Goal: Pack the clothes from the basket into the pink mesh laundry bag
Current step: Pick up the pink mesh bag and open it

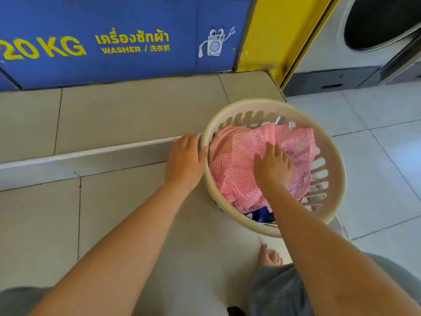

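Pressing into the pink mesh laundry bag (241,169) with the right hand (272,166) while the left hand (185,159) steadies the basket (337,156).

Right hand lies palm down on the bag, fingers spread and slightly curled into the netting; whether they actually pinch the mesh I cannot tell. Left hand rests flat against the outside of the cream basket's left rim, fingers together and extended, closed on nothing. The bag sits crumpled inside the round slotted basket, covering most of its contents, and a dark blue garment (264,216) peeks out at the near edge beneath it. The basket stands on the beige tiled step (114,119) in front of a blue washer panel (102,42).
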`<state>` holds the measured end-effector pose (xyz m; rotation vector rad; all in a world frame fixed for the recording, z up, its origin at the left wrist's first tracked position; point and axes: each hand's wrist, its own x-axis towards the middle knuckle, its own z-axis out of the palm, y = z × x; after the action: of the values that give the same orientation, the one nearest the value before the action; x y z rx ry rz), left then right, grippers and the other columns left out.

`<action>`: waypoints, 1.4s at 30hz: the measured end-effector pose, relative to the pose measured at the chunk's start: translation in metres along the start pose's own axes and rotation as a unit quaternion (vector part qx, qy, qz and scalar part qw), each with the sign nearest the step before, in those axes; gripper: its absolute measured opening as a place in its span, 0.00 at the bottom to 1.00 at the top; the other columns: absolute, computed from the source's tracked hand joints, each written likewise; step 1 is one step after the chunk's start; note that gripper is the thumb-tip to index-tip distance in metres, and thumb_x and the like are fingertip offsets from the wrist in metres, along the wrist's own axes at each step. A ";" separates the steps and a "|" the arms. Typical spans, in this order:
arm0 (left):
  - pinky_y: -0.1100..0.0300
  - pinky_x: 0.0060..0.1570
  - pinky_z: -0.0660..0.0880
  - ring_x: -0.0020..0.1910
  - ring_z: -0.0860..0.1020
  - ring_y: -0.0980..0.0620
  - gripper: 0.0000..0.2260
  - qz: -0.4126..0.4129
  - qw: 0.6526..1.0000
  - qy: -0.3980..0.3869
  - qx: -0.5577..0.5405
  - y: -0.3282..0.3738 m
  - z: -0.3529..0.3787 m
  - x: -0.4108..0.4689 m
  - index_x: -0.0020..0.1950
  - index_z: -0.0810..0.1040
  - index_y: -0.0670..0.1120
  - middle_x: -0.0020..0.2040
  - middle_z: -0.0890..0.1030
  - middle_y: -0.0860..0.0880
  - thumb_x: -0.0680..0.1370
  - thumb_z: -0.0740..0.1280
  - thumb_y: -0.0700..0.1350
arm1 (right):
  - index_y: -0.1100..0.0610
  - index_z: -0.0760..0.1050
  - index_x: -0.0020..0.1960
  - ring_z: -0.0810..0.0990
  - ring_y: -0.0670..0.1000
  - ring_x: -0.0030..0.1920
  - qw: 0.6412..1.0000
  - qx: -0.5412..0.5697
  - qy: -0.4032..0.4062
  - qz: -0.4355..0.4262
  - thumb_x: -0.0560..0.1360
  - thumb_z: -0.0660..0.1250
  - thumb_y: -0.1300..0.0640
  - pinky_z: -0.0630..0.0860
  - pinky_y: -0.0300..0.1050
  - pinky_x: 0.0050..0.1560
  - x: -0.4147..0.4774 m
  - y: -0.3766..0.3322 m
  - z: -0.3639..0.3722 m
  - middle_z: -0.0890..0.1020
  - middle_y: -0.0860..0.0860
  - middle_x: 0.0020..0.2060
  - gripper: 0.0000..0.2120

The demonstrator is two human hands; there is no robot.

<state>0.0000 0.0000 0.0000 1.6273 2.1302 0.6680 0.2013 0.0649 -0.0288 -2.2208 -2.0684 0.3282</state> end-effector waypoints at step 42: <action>0.67 0.47 0.64 0.55 0.74 0.52 0.22 0.042 0.967 0.178 -0.175 0.028 -0.087 0.006 0.70 0.77 0.47 0.59 0.79 0.46 0.77 0.72 0.52 | 0.52 0.80 0.49 0.83 0.54 0.55 0.809 0.545 -0.153 -0.159 0.72 0.74 0.53 0.79 0.56 0.60 -0.003 -0.154 -0.142 0.83 0.55 0.56 0.07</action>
<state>-0.0280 0.0001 0.0871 1.4927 2.0235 1.3695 0.0816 0.0855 0.1422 -1.1411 -1.5882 1.4528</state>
